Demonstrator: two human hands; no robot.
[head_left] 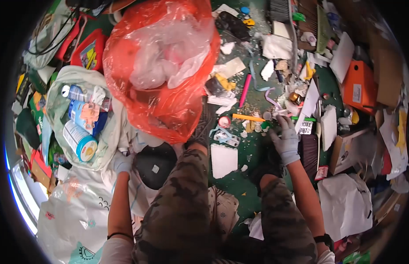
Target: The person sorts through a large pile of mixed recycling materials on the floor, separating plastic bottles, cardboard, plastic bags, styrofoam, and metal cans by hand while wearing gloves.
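Observation:
My left hand (122, 162), in a pale glove, is closed at the lower right edge of a white plastic bag (59, 105), its fingers partly hidden by the folds. Inside that bag lie a blue drink can (74, 93), a blue printed packet (87, 115) and a white-and-blue canister (80, 141). On the other side, my gloved right hand (286, 145) is open, fingers spread above the litter on the green floor. Close to its fingertips are a green stick (303, 119), a white paper strip (308, 100) and an orange marker-like stick (248, 117).
A large red plastic bag (118, 83) holding clear film stands ahead. Scattered around are a pink stick (245, 90), a white foam block (224, 161), an orange box file (359, 87) and cardboard (389, 66). A black round object (154, 163) sits beside my left leg.

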